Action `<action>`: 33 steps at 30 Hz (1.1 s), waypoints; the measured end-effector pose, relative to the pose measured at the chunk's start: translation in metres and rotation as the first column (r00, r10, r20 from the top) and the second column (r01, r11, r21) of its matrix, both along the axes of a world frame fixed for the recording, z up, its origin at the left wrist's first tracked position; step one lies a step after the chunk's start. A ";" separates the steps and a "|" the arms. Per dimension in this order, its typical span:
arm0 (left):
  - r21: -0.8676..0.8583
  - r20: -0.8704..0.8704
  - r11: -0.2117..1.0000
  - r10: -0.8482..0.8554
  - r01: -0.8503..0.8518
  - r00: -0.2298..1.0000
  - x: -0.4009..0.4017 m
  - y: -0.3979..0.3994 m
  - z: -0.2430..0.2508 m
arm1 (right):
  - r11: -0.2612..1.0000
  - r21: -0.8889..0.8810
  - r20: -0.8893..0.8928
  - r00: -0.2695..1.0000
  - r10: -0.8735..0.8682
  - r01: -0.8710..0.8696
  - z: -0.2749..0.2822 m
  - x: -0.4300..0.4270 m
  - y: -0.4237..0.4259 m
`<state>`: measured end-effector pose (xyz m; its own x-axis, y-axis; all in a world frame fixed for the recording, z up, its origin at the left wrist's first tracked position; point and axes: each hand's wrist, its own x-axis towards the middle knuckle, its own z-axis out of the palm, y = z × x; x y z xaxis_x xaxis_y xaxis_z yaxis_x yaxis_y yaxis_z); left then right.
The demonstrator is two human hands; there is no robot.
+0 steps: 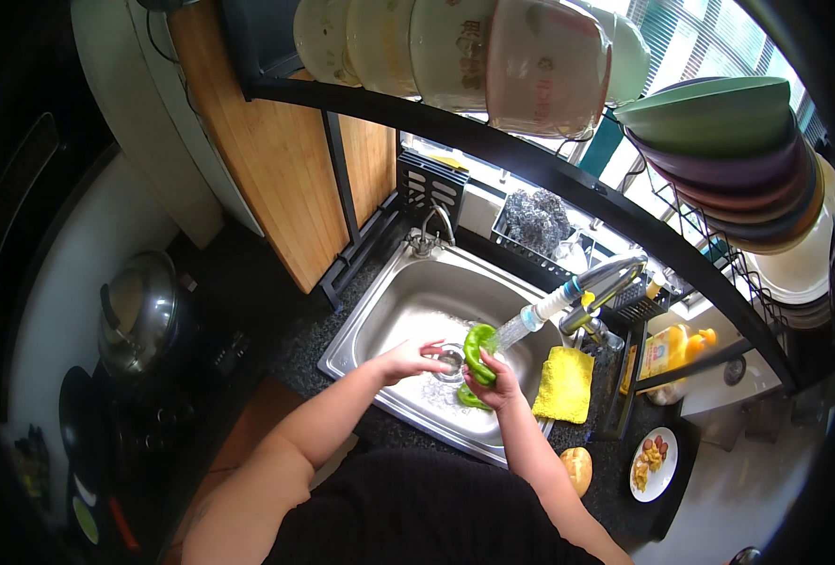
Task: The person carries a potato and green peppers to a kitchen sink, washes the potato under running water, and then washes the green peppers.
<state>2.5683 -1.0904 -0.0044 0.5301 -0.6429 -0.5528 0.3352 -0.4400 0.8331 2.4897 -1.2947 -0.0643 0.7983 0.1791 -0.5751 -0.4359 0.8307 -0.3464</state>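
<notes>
My right hand [496,383] grips a curved green pepper [479,349] over the stainless steel sink [403,296]. Water runs onto the pepper from the spray end [530,318] of the tap [604,272]. Left of the pepper, my left hand [410,362] hovers above the basin with its fingers apart and nothing in them. Partly covered by my right hand, another green pepper [471,397] lies on the wet sink bottom. The drain strainer [451,359] shows between my two hands.
A yellow cloth [564,385] drapes over the sink's right rim. Farther right are a potato-like item [577,471] and a white plate of food [654,465]. A black dish rack [502,134] with bowls [714,134] arches overhead. A lidded pot [138,311] stands at left.
</notes>
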 end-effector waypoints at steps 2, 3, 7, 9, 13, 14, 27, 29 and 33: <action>0.137 0.039 0.980 -0.148 0.141 0.988 0.001 0.010 0.004 | 0.996 0.088 -0.014 0.999 0.030 -0.028 -0.006 -0.007 -0.015; 0.514 0.254 0.824 -0.410 0.237 0.876 0.005 0.014 0.002 | 0.999 -0.006 -0.109 0.994 0.034 -0.035 -0.013 -0.004 -0.018; 0.064 0.433 0.992 0.072 -0.111 0.899 0.006 0.047 0.006 | 0.997 -0.042 -0.231 0.971 0.053 -0.065 -0.002 -0.016 -0.020; -0.180 -0.129 0.934 0.289 -0.309 0.949 0.011 0.063 0.020 | 0.998 -0.007 -0.248 0.967 0.060 -0.064 -0.006 -0.023 -0.021; -0.134 0.969 0.876 0.214 -0.463 0.125 0.029 0.109 0.029 | 0.928 -0.283 -0.428 0.898 0.103 -0.241 -0.034 -0.029 -0.019; -0.319 0.914 0.742 0.405 -0.590 0.014 0.031 0.112 0.057 | 0.981 -0.154 -0.438 0.898 0.042 -0.121 -0.024 -0.037 -0.024; -0.798 0.466 0.301 0.858 -0.522 -0.218 0.100 0.116 0.241 | 0.996 -0.095 -0.543 0.838 -0.049 -0.003 -0.037 -0.041 -0.029; -0.869 0.354 0.219 0.901 -0.444 -0.249 0.078 0.139 0.238 | 0.985 -0.157 -0.507 0.862 -0.024 -0.065 -0.028 -0.041 -0.019; -0.855 0.337 0.165 0.897 -0.491 -0.285 -0.007 0.184 0.248 | 0.946 -0.289 -0.492 0.870 -0.016 -0.146 -0.053 -0.035 -0.025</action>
<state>2.5612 -0.9067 0.2432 0.6195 0.5961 0.5108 -0.5653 -0.1128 0.8172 2.4550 -1.3196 -0.1170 0.3982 -0.0289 -0.9168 -0.6636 0.6810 -0.3097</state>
